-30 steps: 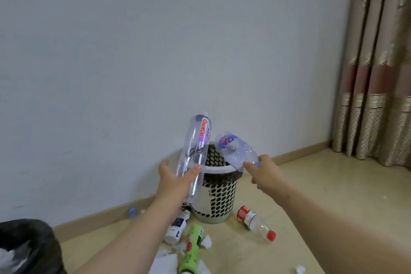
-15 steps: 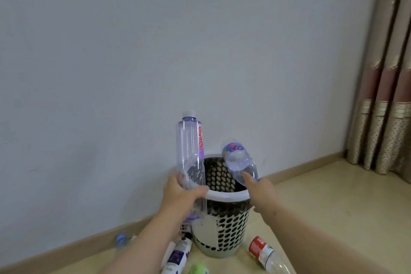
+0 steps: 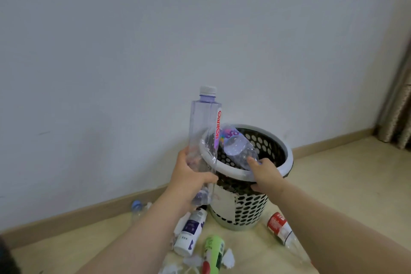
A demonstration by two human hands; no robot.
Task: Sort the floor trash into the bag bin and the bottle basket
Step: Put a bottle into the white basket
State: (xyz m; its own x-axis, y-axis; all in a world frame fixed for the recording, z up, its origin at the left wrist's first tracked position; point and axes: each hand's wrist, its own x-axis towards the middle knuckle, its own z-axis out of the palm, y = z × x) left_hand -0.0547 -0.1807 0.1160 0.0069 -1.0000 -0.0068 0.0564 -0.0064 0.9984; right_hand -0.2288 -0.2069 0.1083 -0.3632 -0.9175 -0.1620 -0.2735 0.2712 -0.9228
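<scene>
Soft, even light; shadows round the basket are faint. Left of the basket the skirting board bows with wide-angle distortion, and far right the curtain leans, blurred.

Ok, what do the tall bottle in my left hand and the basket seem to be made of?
Tall bottle: probably thin plastic, clear and glossy; the basket rim shows through it. Basket: likely rigid moulded plastic, matte, with a smooth pale rim and regular round holes.
</scene>
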